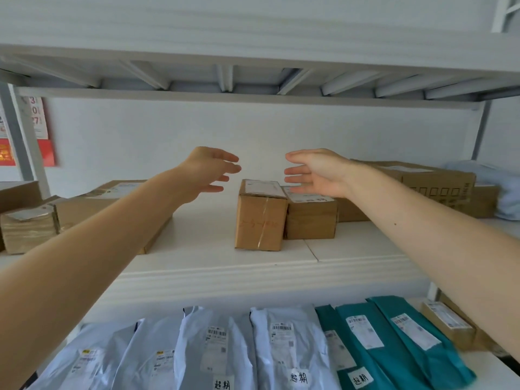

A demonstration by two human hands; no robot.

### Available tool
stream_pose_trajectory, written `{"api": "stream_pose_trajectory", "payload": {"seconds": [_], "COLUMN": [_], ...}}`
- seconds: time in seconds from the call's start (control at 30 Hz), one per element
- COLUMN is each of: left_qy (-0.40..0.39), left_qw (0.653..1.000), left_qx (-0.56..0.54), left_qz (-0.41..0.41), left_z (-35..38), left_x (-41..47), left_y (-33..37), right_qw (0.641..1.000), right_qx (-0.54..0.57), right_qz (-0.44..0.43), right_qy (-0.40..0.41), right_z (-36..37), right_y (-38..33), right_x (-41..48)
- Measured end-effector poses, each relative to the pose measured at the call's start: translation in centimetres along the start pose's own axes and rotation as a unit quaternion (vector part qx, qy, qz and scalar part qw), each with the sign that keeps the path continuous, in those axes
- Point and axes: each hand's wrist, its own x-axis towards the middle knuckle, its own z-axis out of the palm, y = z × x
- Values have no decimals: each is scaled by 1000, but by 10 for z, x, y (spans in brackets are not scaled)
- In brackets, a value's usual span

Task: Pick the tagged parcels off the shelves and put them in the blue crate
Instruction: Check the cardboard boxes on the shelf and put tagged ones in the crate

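A small brown cardboard parcel (260,218) with a white label on top stands on the white upper shelf (213,257), mid-frame. A second, lower carton (311,218) touches its right side. My left hand (206,171) hovers above and to the left of the small parcel, fingers spread and straight. My right hand (315,171) hovers above the two cartons on the right, palm facing left, fingers straight. Neither hand touches a box. On the lower shelf lie white mailer bags (284,347) and teal mailer bags (394,342), some with handwritten white tags. No blue crate is in view.
A flat carton (84,209) and a small taped box (28,229) sit at the left of the upper shelf. A long carton (439,187) and a pale bag (501,190) lie at the right. A shelf board (253,52) hangs overhead. A small labelled box (447,325) rests at lower right.
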Motion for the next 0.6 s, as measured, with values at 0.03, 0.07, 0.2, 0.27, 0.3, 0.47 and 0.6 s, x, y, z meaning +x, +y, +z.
{"api": "stream_pose_trajectory", "payload": {"seconds": [0.03, 0.07, 0.2, 0.27, 0.3, 0.47, 0.6], "left_qy": [0, 0, -1, -3, -7, -21, -64], "left_qw": [1000, 1000, 998, 996, 995, 989, 978], "left_qx": [-6, -14, -28, -26, -31, -68, -97], "left_qz": [-14, -26, -64, -84, -91, -127, -170], "left_z": [4, 7, 18, 22, 22, 26, 28], "left_x": [0, 0, 1, 2, 2, 4, 5], "left_y": [-2, -4, -14, -19, -21, -30, -38], "right_qw": [1000, 1000, 998, 996, 995, 992, 992], "right_qx": [3, 8, 36, 46, 47, 62, 42], "right_qz": [11, 20, 39, 45, 45, 51, 56], "right_qy": [-9, -17, -46, -67, -73, -100, -103], "right_z": [-4, -6, -11, -13, -12, -8, -2], "right_y": [4, 8, 24, 31, 32, 42, 49], "right_x": [0, 0, 2, 5, 6, 15, 20]}}
